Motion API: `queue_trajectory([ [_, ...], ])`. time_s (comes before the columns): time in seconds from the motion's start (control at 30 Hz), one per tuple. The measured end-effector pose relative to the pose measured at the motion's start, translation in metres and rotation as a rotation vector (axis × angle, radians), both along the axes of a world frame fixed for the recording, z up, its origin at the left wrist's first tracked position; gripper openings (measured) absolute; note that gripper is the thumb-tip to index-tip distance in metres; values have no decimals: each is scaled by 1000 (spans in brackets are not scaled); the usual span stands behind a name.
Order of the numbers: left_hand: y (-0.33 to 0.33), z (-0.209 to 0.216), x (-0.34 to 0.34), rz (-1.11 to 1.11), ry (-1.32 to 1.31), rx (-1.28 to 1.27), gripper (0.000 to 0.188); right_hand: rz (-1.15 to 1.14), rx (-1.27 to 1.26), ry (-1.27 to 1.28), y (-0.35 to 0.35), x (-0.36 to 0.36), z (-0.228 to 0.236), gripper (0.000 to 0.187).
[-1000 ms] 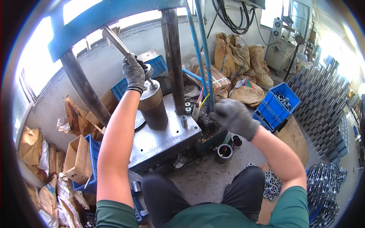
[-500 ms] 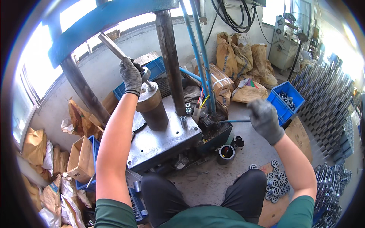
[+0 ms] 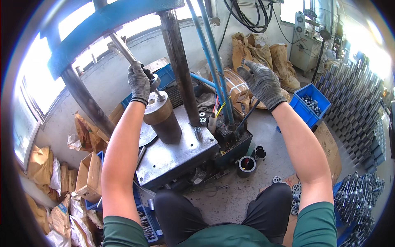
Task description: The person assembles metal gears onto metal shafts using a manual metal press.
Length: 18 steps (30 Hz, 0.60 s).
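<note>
My left hand, in a grey glove, is closed around a steel rod below the blue press head. A round metal collar sits by its fingers, lower on the rod. Under it, the rod's lower end meets the top of a thick metal cylinder standing on the steel press table. My right hand, also gloved, is raised with fingers apart. A thin lever slants up to its palm side; whether they touch I cannot tell.
Small bearing-like parts stand on the table's right edge. Black cups are on the floor. A blue bin of metal parts and stacked metal tubes lie right. Paper sacks lean at the back; a wooden box is left.
My right hand has moved up and left, its fingers now spread. The lever has swung from level to steeply slanted. My left hand keeps its hold on the rod.
</note>
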<state>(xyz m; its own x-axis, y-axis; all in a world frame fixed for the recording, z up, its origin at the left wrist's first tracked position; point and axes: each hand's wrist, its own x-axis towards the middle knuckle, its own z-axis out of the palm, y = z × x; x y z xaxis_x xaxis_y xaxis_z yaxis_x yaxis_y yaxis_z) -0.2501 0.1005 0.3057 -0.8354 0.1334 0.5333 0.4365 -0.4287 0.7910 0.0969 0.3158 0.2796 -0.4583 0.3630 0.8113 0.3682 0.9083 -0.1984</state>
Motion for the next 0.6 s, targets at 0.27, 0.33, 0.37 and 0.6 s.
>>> queue_trajectory([
  [0.27,16,15,-11,-46,-10,-217,53,-58,-3,-84,2,8,-7,24],
  [0.33,19,18,-9,-36,-20,-294,56,-57,-31,-93,0,14,-9,18],
  [0.37,21,18,-12,-35,-24,-292,56,-55,-29,-97,-2,19,-10,18],
  [0.6,14,14,-4,-13,10,-256,56,44,-19,-173,-17,59,-25,14],
])
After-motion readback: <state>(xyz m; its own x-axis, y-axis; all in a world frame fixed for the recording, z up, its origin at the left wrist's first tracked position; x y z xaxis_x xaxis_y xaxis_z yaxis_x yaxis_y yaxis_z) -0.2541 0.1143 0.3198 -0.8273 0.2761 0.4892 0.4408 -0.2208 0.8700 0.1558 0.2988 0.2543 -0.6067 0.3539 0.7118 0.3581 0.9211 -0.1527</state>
